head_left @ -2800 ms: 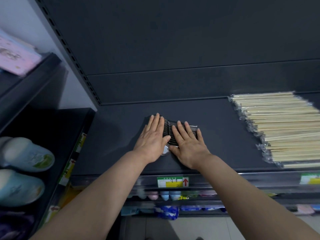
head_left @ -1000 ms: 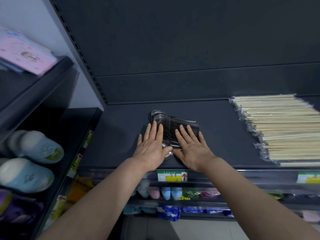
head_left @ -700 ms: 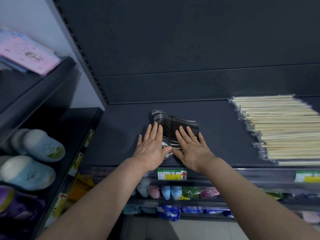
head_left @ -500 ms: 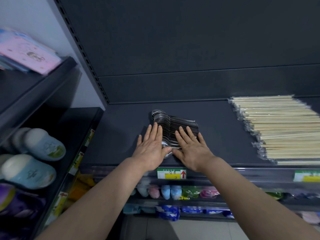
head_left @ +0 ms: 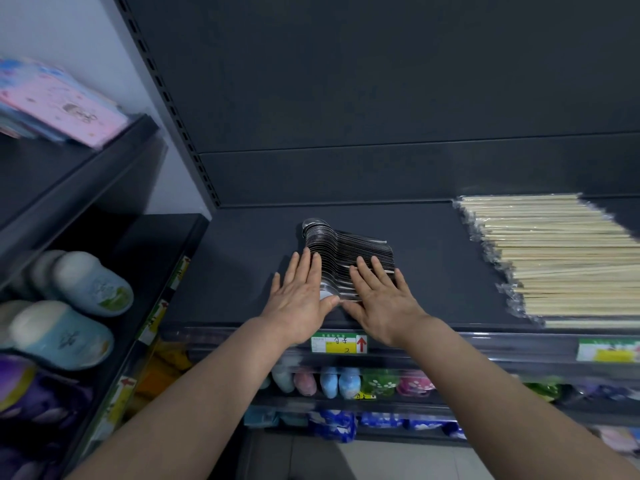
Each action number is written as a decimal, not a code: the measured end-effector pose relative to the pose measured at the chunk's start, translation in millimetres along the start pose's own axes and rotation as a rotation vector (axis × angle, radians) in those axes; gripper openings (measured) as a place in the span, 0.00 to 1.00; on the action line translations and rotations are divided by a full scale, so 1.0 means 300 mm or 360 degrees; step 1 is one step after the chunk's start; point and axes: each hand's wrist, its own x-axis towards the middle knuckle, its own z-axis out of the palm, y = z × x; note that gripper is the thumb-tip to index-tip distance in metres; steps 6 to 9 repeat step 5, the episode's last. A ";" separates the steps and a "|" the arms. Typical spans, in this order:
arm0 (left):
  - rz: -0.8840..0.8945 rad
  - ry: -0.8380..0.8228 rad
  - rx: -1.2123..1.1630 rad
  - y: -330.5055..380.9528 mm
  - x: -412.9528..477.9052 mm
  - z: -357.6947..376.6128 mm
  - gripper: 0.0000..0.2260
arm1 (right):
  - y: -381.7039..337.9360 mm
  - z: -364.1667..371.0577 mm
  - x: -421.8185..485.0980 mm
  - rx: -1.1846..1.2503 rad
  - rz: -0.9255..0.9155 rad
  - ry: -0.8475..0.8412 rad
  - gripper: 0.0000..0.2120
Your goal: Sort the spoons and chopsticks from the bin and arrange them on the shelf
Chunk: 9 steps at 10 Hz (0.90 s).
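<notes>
A fanned stack of metal spoons (head_left: 341, 245) lies on the dark shelf (head_left: 242, 271), bowls to the left and handles to the right. My left hand (head_left: 301, 299) lies flat with straight fingers against the stack's left side. Flat on the handles at the right of the stack rests my right hand (head_left: 381, 299), fingers spread. The two thumbs nearly meet at the stack's near end. A wide pile of wrapped wooden chopsticks (head_left: 561, 258) sits on the same shelf to the right. No bin is in view.
The shelf's front rail carries a price label (head_left: 338, 344) just below my hands. Slippers (head_left: 86, 289) fill the left unit, and pink packets (head_left: 59, 105) lie above them. Lower shelves hold small coloured goods (head_left: 346, 382). Bare shelf lies between spoons and chopsticks.
Since 2.8 s ago the spoon stack shows further out beyond my fingertips. Over the last second both hands have stayed flat on it, almost still.
</notes>
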 end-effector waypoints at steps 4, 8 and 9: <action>0.0079 0.0354 -0.0022 0.075 -0.066 -0.026 0.24 | 0.044 -0.041 -0.093 0.0042 -0.0065 0.0342 0.22; 0.0119 0.0513 -0.0020 0.106 -0.080 -0.027 0.17 | 0.068 -0.053 -0.124 -0.0021 -0.0027 0.0515 0.13; 0.0119 0.0513 -0.0020 0.106 -0.080 -0.027 0.17 | 0.068 -0.053 -0.124 -0.0021 -0.0027 0.0515 0.13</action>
